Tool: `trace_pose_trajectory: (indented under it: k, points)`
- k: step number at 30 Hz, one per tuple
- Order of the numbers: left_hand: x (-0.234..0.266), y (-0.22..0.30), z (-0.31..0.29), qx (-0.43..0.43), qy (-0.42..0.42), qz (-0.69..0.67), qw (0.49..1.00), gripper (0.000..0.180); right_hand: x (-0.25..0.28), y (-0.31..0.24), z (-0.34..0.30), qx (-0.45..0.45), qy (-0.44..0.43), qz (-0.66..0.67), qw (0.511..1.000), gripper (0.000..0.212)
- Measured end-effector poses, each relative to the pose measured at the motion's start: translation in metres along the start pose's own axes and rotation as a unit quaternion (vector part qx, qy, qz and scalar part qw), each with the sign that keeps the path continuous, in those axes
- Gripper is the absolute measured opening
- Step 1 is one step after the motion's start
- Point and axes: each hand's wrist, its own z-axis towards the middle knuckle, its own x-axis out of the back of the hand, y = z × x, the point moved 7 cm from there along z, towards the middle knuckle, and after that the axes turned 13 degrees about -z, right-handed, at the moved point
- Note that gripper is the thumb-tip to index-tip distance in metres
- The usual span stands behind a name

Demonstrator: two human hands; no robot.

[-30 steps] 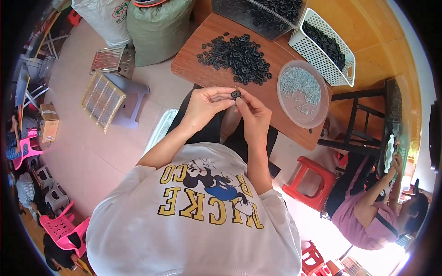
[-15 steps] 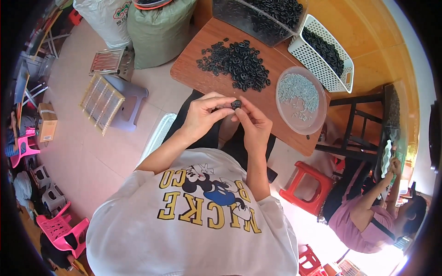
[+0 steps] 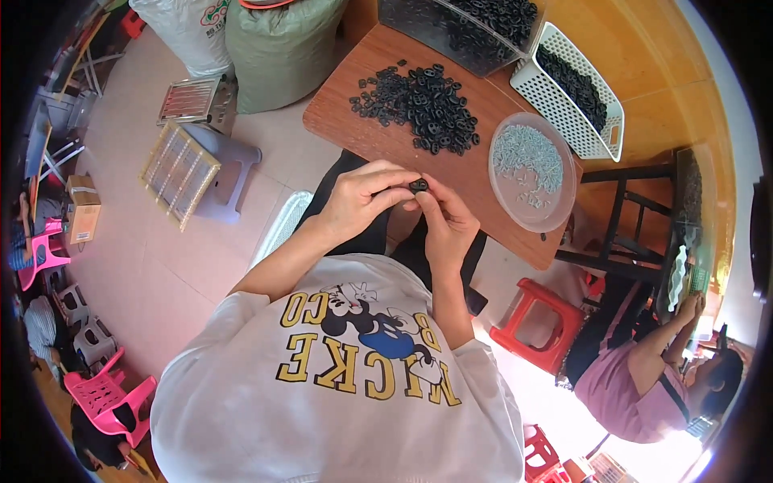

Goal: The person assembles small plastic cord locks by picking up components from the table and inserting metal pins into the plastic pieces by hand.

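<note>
Black and rounded, one small piece (image 3: 419,186) sits near the middle of the frame, held between the fingertips of both hands. The left hand (image 3: 361,201) has its grip narrowed to a pinch, thumb and fingers at the piece. The right hand (image 3: 449,221) faces it, its grip likewise nearly closed, with thumb and forefinger on the same piece. Both hands are by the near edge of the brown counter (image 3: 473,179).

At the upper middle of the frame, a heap of black pieces (image 3: 439,113) lies on this counter. Right of the heap stands a round clear bowl (image 3: 515,216) with small silvery pins (image 3: 527,157). Toward the top right, a white basket (image 3: 527,80) and a clear bin (image 3: 415,28) hold dark pieces too.
</note>
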Motion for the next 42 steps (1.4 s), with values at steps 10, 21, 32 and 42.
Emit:
trace_pose_trajectory:
  k: [10, 21, 32, 42]
  points:
    - [-0.007, -0.01, 0.005, 0.076, 0.064, -0.222, 0.97, 0.023, 0.002, -0.012, 0.008, 0.039, 0.01, -0.051, 0.998, 0.023]
    - [0.011, -0.046, -0.014, 0.215, 0.16, -0.286, 0.92, 0.022, 0.074, -0.11, 0.058, 0.185, 0.104, -0.307, 0.928, 0.018]
    - [0.007, -0.073, -0.057, 0.347, 0.06, -0.199, 0.915, 0.021, 0.211, -0.124, 0.18, 0.177, 0.16, -0.587, 0.773, 0.024]
    - [-0.008, -0.085, -0.062, 0.38, -0.015, -0.17, 0.909, 0.019, 0.193, -0.001, 0.069, 0.107, -0.038, -0.56, 0.821, 0.011]
